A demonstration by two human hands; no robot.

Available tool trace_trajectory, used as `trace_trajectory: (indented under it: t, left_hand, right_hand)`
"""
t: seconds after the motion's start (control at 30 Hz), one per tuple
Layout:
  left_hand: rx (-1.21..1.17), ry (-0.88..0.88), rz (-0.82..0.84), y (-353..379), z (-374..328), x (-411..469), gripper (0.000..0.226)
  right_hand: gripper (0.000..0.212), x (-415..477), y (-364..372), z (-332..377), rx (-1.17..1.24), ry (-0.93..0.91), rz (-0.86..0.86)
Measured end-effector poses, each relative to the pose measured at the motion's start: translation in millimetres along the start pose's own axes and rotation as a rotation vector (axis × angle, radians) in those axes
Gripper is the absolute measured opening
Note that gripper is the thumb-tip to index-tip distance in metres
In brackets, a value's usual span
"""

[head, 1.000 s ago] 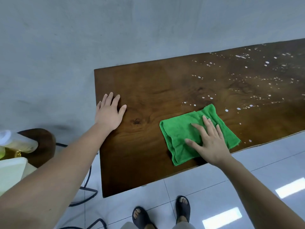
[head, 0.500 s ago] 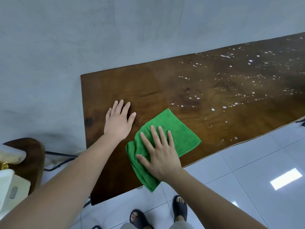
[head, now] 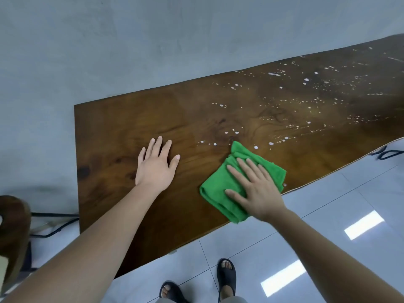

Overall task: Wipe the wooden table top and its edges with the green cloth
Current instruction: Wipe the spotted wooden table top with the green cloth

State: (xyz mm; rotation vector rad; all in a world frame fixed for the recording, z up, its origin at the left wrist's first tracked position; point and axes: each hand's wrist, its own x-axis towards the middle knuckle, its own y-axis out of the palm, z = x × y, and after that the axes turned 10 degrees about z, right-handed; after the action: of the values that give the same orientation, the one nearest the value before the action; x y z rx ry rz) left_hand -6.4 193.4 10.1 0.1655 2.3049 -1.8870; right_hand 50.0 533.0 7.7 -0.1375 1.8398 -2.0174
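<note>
Green cloth (head: 220, 189), folded, lies on the wooden bench (head: 122, 119), its near corner reaching the front edge. Right hand (head: 258, 193) presses flat on it, fingers straight and spread. Left hand (head: 155, 169) rests flat on bare wood, apart from the cloth. White specks (head: 306, 79), possibly droplets, dot the far right surface.

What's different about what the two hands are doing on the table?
The right hand presses flat on the green cloth; the left hand rests on bare wood of the table. The right hand sits by the front edge, near white droplets; the left hand lies farther in, on a droplet-free patch. Both are open, palms down, fingers straight.
</note>
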Motion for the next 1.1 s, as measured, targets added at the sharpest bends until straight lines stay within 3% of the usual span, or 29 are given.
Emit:
trace_trajectory:
  t: [0.2,0.4,0.63,0.77,0.93,1.1]
  left_hand:
    - [0.030,-0.014,-0.017,1.7,-3.1,-2.1,0.074]
    - [0.042,-0.026,-0.019,0.2,-4.8,-2.4,0.074]
    - [0.027,-0.028,-0.025,-1.9,-5.9,-2.9,0.073]
    - [0.019,-0.016,-0.037,0.0,-3.4,-3.3,0.067]
    - [0.016,-0.007,-0.044,1.6,-3.0,-2.1,0.066]
    - [0.021,-0.021,-0.052,3.1,-4.0,-1.1,0.070]
  right_hand:
    - [0.086,17.6,-19.5,-87.1,0.067,0.231,0.025]
    - [0.094,52.2,-23.2,-45.3,0.094,0.454,0.028]
    - [0.088,85.3,-18.2,79.4,0.036,0.124,0.098]
    - [0.074,94.5,-11.1,117.1,-0.031,-0.119,0.099]
    - [0.070,109.5,-17.3,84.5,-0.070,-0.352,0.120]
    - [0.071,126.7,-28.2,24.2,-0.064,-0.308,0.127]
